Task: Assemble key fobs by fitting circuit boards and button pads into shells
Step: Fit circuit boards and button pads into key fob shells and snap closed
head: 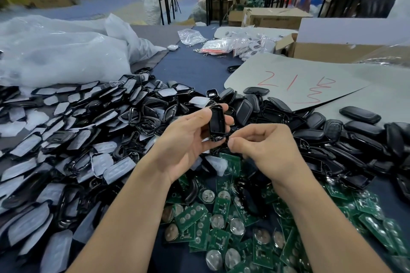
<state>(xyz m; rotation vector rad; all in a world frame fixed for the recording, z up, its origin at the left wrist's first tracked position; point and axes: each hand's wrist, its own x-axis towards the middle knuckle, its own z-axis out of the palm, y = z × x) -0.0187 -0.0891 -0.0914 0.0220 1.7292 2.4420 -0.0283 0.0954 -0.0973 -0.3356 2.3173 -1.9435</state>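
Above the dark blue table [193, 66] and its heap of green circuit boards [221, 217], the left hand [188, 139] curled its fingers round an upright glossy black plastic shell [216, 123]. The right hand [266, 146] pinched near its lower end, contents unclear. A skewed fit might jam, or spill parts into the heap.

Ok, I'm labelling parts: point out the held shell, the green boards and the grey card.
shell [217, 123]: head view, its middle.
boards [191, 217]: head view, one board's green face.
card [310, 68]: head view, bare grey area.
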